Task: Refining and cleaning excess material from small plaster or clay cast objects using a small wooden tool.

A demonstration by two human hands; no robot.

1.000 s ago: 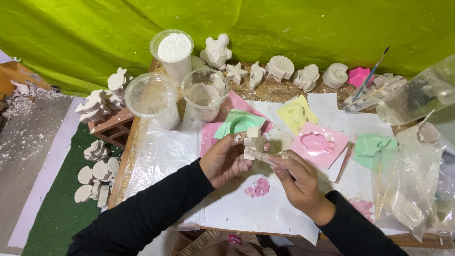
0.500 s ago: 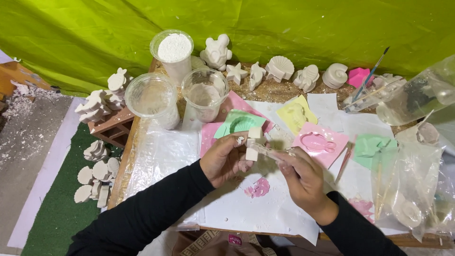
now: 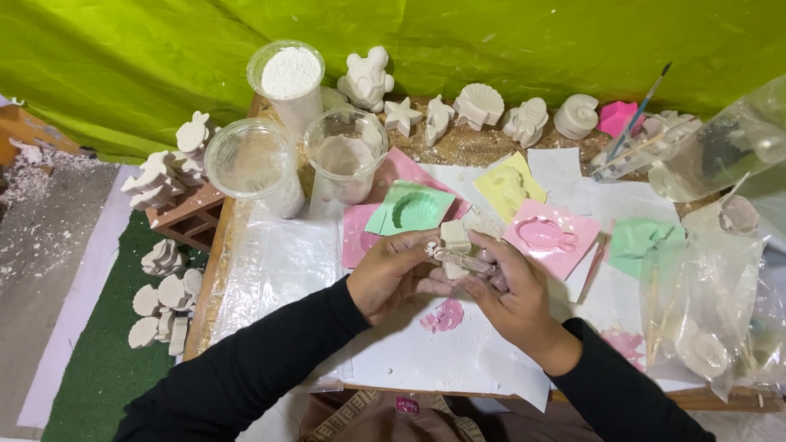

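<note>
Both hands pinch the plaster cast [image 3: 455, 237]: L hand [image 3: 391, 274] grips near-left, R hand [image 3: 512, 290] w/ clear strip [image 3: 465, 262] lying left-right beneath.

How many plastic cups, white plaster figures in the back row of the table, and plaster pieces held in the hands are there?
Plastic cups: 3
Back-row plaster figures: 6
Plaster piece between left hand and right hand: 1
Total: 10
</note>
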